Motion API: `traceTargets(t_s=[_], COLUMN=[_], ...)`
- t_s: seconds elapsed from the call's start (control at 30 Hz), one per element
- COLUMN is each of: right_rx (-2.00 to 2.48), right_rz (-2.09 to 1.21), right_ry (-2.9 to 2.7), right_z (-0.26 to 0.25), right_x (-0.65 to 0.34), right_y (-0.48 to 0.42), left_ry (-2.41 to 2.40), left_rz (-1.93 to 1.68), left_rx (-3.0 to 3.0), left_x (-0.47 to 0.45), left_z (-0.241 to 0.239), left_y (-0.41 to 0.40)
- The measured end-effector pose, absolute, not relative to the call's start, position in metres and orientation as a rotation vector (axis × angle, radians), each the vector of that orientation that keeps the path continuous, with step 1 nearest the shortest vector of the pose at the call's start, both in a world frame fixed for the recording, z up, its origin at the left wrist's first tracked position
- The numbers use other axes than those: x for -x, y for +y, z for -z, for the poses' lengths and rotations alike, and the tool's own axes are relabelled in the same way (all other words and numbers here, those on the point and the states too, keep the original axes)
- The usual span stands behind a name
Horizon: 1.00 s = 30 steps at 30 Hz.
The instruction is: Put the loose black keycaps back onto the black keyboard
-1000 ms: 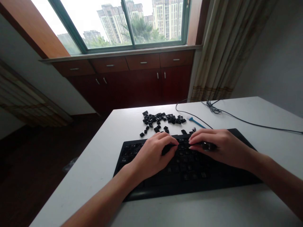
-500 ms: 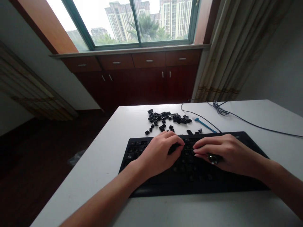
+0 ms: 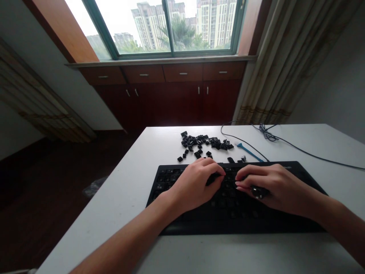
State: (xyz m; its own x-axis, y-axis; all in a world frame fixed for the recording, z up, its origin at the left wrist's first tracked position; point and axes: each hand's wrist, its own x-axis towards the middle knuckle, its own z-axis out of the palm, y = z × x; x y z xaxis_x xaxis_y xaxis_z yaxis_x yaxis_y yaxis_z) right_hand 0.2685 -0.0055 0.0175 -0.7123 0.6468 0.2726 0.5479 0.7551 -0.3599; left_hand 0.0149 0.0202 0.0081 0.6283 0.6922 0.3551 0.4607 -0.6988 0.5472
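A black keyboard (image 3: 242, 225) lies on the white table under both hands, with its keys partly hidden. My left hand (image 3: 199, 182) rests over its upper middle, thumb and fingertips drawn together in a pinch. Whatever is between them is hidden. Just to the right, my right hand (image 3: 270, 184) is closed too, its thumb and fingertips meeting low over the keys. A small black shiny piece (image 3: 259, 192) shows under its curled fingers. Beyond the keyboard lies a loose pile of black keycaps (image 3: 196, 140), with a few scattered nearer its back edge.
A blue stick-like tool (image 3: 250, 152) lies behind the keyboard on the white table (image 3: 119, 213). The grey cable (image 3: 310, 149) runs across the right side, with a bundled knot. A clear plastic bag (image 3: 95, 186) is on the floor at left.
The whole view has shifted slightly, so things appear a little farther right. Both hands stay at nearly the same spots on the keyboard, and the right fingers are bent slightly more.
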Motion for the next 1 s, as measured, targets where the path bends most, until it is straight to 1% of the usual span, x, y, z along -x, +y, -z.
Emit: traceTargets(t_s=[0.13, 0.27, 0.33, 0.4, 0.47, 0.6, 0.7, 0.77, 0.87, 1.0], right_rx=[0.947, 1.041, 1.038, 0.942, 0.805, 0.746, 0.817, 0.794, 0.713, 0.86], right_rz=[-0.446, -0.585, -0.827, -1.11, -1.239, -1.147, -1.156, -1.187, -1.205, -1.158], right_ry=[-2.498, -2.014, -1.711, -1.474, -1.346, -1.381, -1.442, -1.376, -1.292, -1.494], right_z=[-0.02, -0.033, -0.043, -0.052, -0.057, -0.045, -0.032, -0.029, -0.027, -0.025], right_x=[-0.267, -0.257, -0.246, -0.231, -0.217, -0.197, -0.195, -0.196, -0.199, -0.199], right_y=[-0.007, -0.01, -0.009, -0.007, -0.004, 0.0, 0.002, 0.003, 0.003, 0.001], left_ry=[0.906, 0.912, 0.915, 0.925, 0.953, 1.038, 1.135, 1.249, 1.442, 1.506], left_rz=[-0.779, -0.825, -0.868, -0.906, -0.942, -1.067, -1.173, -1.219, -1.203, -1.147], left_rx=[-2.439, -2.348, -2.269, -2.181, -2.086, -1.948, -1.938, -1.954, -2.031, -2.054], left_x=[-0.015, -0.014, -0.014, -0.013, -0.01, 0.004, 0.025, 0.043, 0.066, 0.081], left_z=[-0.009, -0.01, -0.011, -0.011, -0.013, -0.018, -0.021, -0.02, -0.011, 0.004], left_y=[0.02, 0.02, 0.022, 0.024, 0.028, 0.044, 0.061, 0.074, 0.09, 0.101])
